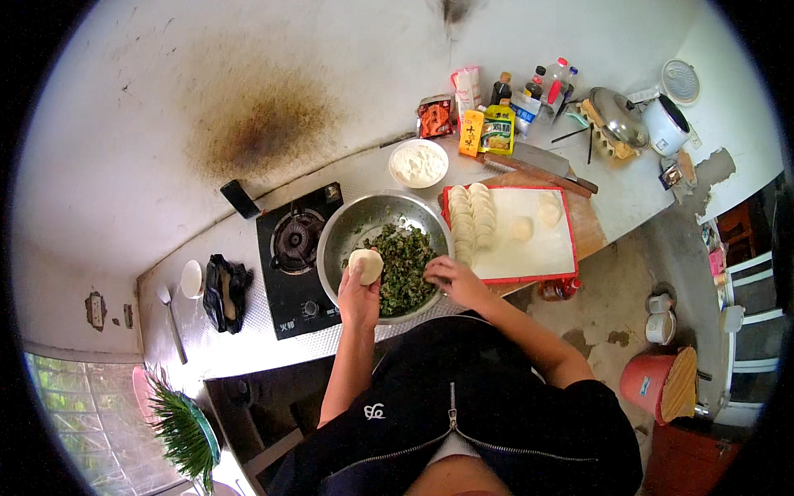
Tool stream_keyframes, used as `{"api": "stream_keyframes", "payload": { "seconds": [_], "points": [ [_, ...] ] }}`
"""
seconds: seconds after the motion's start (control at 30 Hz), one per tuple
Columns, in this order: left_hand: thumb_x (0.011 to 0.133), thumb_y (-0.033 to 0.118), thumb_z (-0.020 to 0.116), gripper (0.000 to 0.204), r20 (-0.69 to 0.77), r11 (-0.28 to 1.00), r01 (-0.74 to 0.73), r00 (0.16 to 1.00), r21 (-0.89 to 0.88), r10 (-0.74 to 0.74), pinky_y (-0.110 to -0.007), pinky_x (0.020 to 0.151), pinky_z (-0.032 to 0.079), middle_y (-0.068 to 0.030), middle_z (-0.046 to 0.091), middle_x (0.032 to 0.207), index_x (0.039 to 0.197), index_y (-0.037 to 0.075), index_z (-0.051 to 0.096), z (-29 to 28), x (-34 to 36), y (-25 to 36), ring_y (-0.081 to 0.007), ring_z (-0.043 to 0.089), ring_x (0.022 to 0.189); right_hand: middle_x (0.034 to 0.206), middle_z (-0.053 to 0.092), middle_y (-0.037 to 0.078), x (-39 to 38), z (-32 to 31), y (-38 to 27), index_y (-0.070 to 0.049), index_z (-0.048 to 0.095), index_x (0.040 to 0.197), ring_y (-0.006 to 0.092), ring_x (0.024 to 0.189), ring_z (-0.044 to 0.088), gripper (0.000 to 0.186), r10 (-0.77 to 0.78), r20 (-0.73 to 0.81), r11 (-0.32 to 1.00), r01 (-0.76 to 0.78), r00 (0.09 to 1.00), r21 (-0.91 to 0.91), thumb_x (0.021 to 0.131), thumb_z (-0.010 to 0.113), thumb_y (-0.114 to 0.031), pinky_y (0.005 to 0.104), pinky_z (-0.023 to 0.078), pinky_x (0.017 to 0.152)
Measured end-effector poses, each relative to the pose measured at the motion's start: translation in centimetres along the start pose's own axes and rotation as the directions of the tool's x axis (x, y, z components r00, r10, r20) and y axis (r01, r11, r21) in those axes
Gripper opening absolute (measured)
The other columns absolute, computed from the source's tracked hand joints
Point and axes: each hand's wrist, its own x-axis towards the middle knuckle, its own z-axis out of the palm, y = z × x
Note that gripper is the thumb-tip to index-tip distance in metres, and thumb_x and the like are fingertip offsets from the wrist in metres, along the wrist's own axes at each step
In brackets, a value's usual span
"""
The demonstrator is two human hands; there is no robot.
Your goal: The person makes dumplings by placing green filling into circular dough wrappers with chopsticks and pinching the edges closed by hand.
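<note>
My left hand (361, 302) is closed on a round, pale dumpling wrapper (365, 265), held up over the left side of a large steel bowl (335, 223). The wrapper lies across the fingers, and no filling shows on it. Chopped green filling (404, 269) with darker bits covers much of the bowl's inside. At the bowl's right rim, my right hand (449, 275) has its fingers curled down at the edge of the filling; what they grip is hidden. Folded dumplings (471, 217) stand in two rows on a red-edged white mat (517, 258), beside two loose wrappers (522, 228).
A gas stove (289, 285) adjoins the bowl on the left. Behind it stands a bowl of white flour (418, 164). A cleaver (542, 159) lies past the mat, near seasoning packets (498, 130). Farther left are a black plastic bag (225, 291) and a spatula (174, 326).
</note>
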Motion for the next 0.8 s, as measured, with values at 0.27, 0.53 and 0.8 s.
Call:
{"api": "stream_keyframes", "payload": {
  "seconds": [0.27,0.53,0.8],
  "points": [
    [0.093,0.006,0.056,0.031,-0.028,0.999,-0.020,0.999,0.037,0.021,-0.032,0.093,0.049,-0.0134,0.060,0.121,0.123,0.001,0.053,-1.2,-0.3,-0.2,-0.0227,0.057,0.112,0.088,0.071,0.013,3.1,-3.1,-1.3,-0.003,0.069,0.097,0.0199,0.071,0.066,0.016,0.180,-0.385,0.983,-0.155,0.905,0.096,0.087,0.069,-0.014,0.0308,0.051,0.065],
    [0.088,0.001,0.062,0.030,-0.030,0.996,-0.013,0.999,0.087,0.016,-0.029,0.087,0.052,-0.0094,0.063,0.117,0.118,0.002,0.057,-1.1,-0.5,0.2,-0.0194,0.062,0.105,0.078,0.069,0.007,2.2,-1.2,6.9,-0.002,0.071,0.094,0.0128,0.064,0.063,0.016,0.429,-0.341,0.894,-0.340,0.837,0.291,0.087,0.067,-0.016,0.0283,0.048,0.059],
    [0.088,-0.001,0.062,0.028,-0.039,0.991,-0.019,0.999,0.135,0.024,-0.031,0.087,0.053,-0.0103,0.063,0.115,0.116,0.003,0.056,-1.8,-0.3,0.0,-0.0207,0.062,0.106,0.076,0.069,0.011,1.9,-2.7,4.0,-0.004,0.071,0.097,0.0171,0.066,0.066,0.017,0.347,-0.397,0.935,-0.282,0.850,0.214,0.087,0.066,-0.017,0.0322,0.050,0.060]
  ]
}}
